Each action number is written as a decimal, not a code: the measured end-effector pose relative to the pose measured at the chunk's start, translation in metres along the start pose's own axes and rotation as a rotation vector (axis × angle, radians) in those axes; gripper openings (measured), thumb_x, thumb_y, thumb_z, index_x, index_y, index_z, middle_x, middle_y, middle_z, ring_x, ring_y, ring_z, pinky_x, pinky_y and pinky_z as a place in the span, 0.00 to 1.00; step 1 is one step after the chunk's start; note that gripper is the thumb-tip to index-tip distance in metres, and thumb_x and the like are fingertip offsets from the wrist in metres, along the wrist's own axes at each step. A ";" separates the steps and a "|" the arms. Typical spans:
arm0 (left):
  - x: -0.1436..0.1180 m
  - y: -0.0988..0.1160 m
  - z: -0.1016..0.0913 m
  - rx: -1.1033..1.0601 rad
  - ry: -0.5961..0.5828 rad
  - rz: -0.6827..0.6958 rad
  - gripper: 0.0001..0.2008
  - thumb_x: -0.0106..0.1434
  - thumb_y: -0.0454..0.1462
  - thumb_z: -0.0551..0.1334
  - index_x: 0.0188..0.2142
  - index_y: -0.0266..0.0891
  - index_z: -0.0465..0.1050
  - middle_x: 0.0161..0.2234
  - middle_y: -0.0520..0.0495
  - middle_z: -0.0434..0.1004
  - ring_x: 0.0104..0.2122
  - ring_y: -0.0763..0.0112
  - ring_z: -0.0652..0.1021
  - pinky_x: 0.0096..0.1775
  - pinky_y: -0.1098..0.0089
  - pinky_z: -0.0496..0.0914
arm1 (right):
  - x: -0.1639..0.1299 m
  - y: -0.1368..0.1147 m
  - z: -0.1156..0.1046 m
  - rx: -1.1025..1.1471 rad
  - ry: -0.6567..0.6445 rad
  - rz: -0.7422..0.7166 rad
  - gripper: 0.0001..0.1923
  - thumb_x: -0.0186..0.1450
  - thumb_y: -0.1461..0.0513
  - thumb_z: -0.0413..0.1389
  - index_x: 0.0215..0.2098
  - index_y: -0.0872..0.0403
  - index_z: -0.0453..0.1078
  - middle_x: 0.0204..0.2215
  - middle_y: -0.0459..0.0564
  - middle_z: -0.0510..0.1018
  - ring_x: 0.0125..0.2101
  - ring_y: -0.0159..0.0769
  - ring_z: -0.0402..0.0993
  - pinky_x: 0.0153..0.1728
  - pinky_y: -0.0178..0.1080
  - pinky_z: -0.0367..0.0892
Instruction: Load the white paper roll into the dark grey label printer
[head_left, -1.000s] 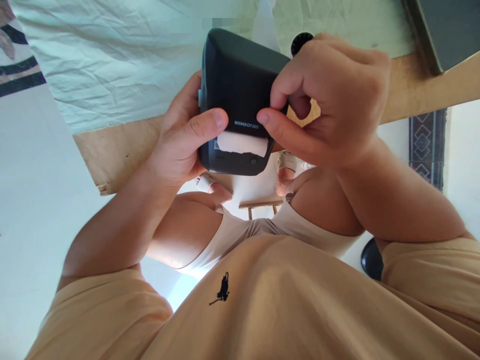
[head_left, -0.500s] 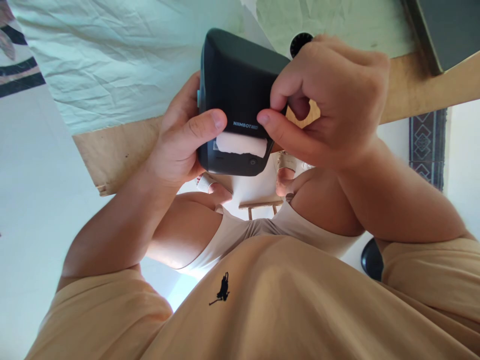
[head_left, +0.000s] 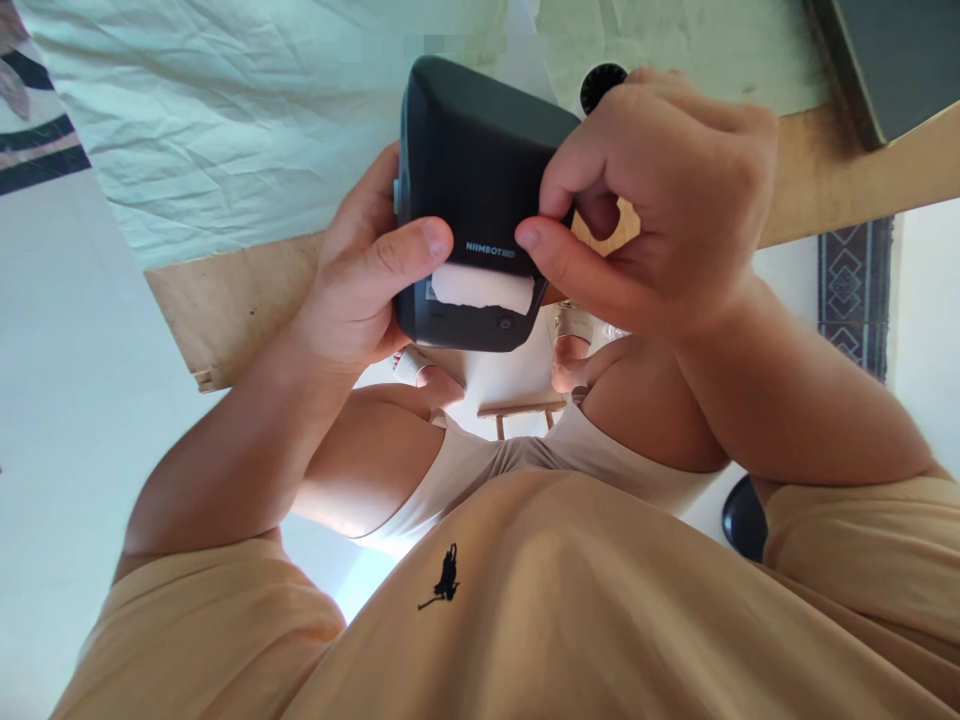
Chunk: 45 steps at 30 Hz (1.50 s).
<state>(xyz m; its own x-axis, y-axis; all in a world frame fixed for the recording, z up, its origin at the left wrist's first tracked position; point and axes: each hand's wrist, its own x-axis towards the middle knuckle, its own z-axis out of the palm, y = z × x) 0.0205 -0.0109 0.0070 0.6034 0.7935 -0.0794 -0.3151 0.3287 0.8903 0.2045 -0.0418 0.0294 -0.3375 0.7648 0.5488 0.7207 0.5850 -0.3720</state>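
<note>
A dark label printer [head_left: 480, 170] marked NIIMBOT is held up over my lap, in front of the table edge. White label paper [head_left: 484, 288] sticks out of the slot at its near end, close to a small power button. My left hand [head_left: 367, 255] grips the printer's left side, thumb on top and fingers underneath. With thumb and index finger bent together, my right hand [head_left: 660, 200] pinches the printer's right edge. Its other fingers are curled and partly hidden.
A pale green cloth [head_left: 247, 120] covers much of the wooden table [head_left: 217, 310]. A round black object [head_left: 602, 88] lies behind my right hand. At the upper right rests a flat dark device [head_left: 900, 70]. My legs and feet are below the table edge.
</note>
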 end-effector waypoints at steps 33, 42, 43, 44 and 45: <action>0.003 -0.002 -0.001 0.004 0.001 0.006 0.18 0.49 0.40 0.60 0.39 0.37 0.62 0.38 0.41 0.71 0.40 0.58 0.73 0.39 0.60 0.68 | 0.000 0.001 0.003 0.013 0.029 -0.003 0.09 0.53 0.58 0.51 0.24 0.56 0.61 0.17 0.43 0.58 0.24 0.20 0.50 0.31 0.30 0.52; 0.001 0.000 0.002 0.018 0.017 -0.004 0.17 0.51 0.40 0.59 0.40 0.39 0.62 0.38 0.43 0.71 0.40 0.62 0.73 0.39 0.62 0.69 | 0.001 0.001 0.003 0.015 0.039 -0.005 0.09 0.54 0.57 0.49 0.24 0.56 0.61 0.17 0.43 0.58 0.24 0.19 0.50 0.30 0.30 0.51; 0.001 0.000 0.002 0.017 0.013 0.000 0.17 0.51 0.40 0.60 0.39 0.38 0.62 0.39 0.43 0.71 0.41 0.61 0.73 0.39 0.61 0.69 | 0.001 0.001 0.003 0.016 0.039 -0.007 0.09 0.54 0.57 0.49 0.24 0.56 0.61 0.17 0.43 0.58 0.24 0.19 0.50 0.30 0.30 0.51; 0.000 0.000 0.002 0.013 0.008 0.006 0.17 0.50 0.41 0.60 0.39 0.38 0.62 0.39 0.42 0.71 0.41 0.61 0.73 0.40 0.60 0.68 | 0.001 0.001 0.003 0.014 0.039 -0.010 0.09 0.54 0.57 0.49 0.24 0.56 0.61 0.17 0.42 0.58 0.24 0.19 0.50 0.30 0.30 0.51; 0.000 0.000 0.003 0.010 0.005 0.012 0.18 0.50 0.41 0.60 0.39 0.38 0.61 0.39 0.42 0.71 0.41 0.60 0.72 0.41 0.60 0.68 | 0.001 0.001 0.003 0.012 0.037 -0.010 0.09 0.54 0.57 0.50 0.24 0.56 0.61 0.17 0.42 0.58 0.24 0.19 0.50 0.30 0.30 0.51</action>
<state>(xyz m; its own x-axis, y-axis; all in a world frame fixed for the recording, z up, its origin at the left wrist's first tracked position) 0.0226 -0.0118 0.0083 0.5961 0.7998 -0.0709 -0.3152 0.3143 0.8955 0.2029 -0.0397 0.0270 -0.3225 0.7484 0.5796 0.7099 0.5962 -0.3749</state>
